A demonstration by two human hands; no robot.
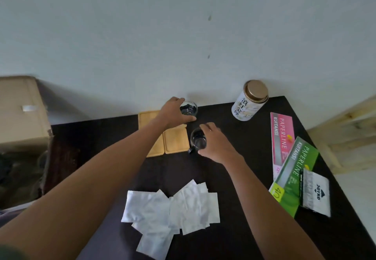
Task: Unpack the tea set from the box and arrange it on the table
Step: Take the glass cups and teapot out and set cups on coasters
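Gripping one glass cup (189, 108) per hand, fingers (206, 127) curled around

The left arm (101, 170) hides part of the wooden trays (176, 140). Left of them, the cardboard box (22, 113) runs off the picture's edge, blurred, and the dark heap (18, 174) below it is perhaps cloth. Both cups' (189, 110) rims are partly behind fingers.
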